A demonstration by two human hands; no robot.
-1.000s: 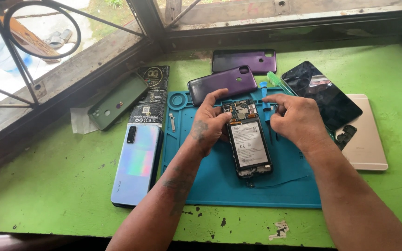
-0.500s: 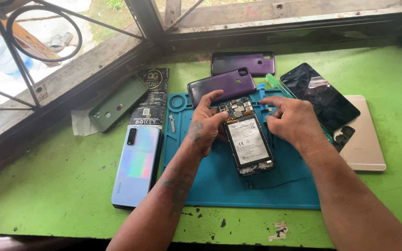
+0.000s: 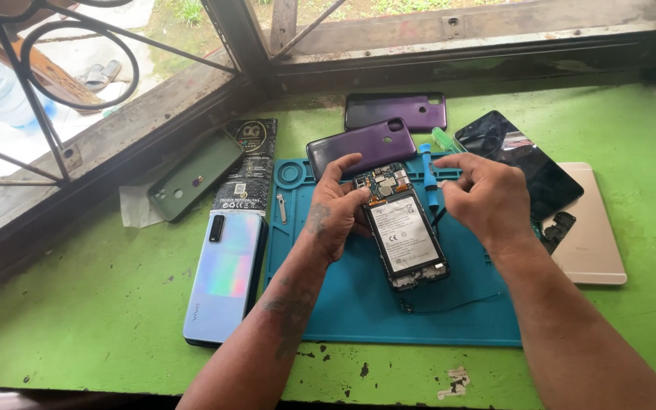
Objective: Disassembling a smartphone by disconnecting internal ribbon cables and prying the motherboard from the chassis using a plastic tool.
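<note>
Green painted counter (image 3: pixel 77 326) carries blue rubber work mat (image 3: pixel 465 304). Opened black phone with exposed battery and circuit board (image 3: pixel 404 231) lies on mat centre. Left hand (image 3: pixel 335 212) grips phone's left edge. Right hand (image 3: pixel 487 197) hovers near top, fingers pinched on slim blue-handled screwdriver (image 3: pixel 428 176).

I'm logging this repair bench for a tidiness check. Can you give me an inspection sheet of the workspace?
Surface: green table, paint chipped at the front edge; blue work mat on it.
Job's things: opened phone on the mat, battery and circuit board exposed.
Clutter: purple back cover, second purple phone, iridescent phone, green case, black packet, dark screen panel, gold device, screwdriver.
Grippers: left hand steadies the opened phone; right hand above the mat.
Cables: thin black wire on the mat.
Surroundings: window grille, wooden frame.
</note>
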